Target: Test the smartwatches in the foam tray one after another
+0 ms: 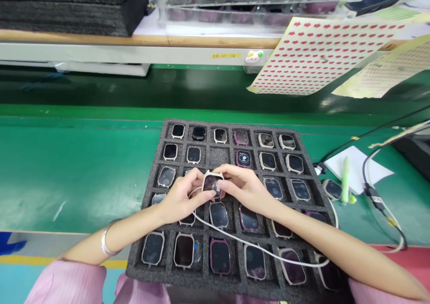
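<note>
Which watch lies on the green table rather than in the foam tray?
The watch just right of the tray, beside the green pen; every other one sits in a pocket or is being held.

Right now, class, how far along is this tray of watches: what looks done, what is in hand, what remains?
Done, perhaps: one purple watch shows a lit screen. In hand: left hand and right hand hold a beige watch with a white cable at it, over the foam tray. Left, seemingly: the other watches lie dark; one cell is empty.

Tray on belt, watches in its cells, watch above tray middle, pen on paper at right, sheets behind.
</note>
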`<state>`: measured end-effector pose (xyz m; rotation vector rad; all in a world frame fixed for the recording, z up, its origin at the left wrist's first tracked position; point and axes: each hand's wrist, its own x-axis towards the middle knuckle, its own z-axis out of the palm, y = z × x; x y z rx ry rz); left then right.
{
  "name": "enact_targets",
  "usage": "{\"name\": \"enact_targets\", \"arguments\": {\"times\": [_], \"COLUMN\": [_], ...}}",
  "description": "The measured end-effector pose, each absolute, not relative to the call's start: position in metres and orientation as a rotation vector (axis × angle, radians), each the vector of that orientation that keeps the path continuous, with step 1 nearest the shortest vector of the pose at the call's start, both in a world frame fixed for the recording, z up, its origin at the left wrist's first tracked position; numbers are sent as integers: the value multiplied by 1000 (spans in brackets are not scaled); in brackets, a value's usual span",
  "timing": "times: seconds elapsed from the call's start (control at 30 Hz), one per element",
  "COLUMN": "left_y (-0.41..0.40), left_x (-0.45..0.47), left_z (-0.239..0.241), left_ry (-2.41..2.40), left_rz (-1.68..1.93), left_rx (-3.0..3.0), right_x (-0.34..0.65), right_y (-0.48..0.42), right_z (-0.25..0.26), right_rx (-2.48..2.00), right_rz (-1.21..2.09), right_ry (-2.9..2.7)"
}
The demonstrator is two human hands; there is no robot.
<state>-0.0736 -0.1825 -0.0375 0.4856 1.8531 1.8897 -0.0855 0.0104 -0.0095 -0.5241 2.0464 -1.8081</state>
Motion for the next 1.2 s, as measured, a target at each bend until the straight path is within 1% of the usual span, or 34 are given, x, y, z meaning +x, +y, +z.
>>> {"name": "enact_targets", "arguments": {"times": [0.07,0.17,0.33,0.6,0.8,1.0,1.2], "left_y": [-182,-182,-183,-185,-182,-182,-181], "left_x": [-75,-76,-79,-82,-84,-89,-91], "left_z": [-37,-38,-35,-37,-37,-35,-38], "left_ry": [1743,1646,1535,1303,1164,1151,1220], "left_rz": [1964,2011,2084,2050,2084,2052,2050], "left_rx": [413,397,414,449,267,166,166], "right_x": [-84,-80,-83,-85,-87,-88,-91], "right_y": [9,8,10,5,0,2,5], "right_z": [-11,-10,-9,-26,-24,-19,-21], "right_rx": [-485,-445,-460,-354,-208,-179,-288], "right_rz": [-1812,-1811,-1926,-2062,-2093,-2100,-2012], "right_ry": [1908,1863,1724,1578,1528,1571,1715]}}
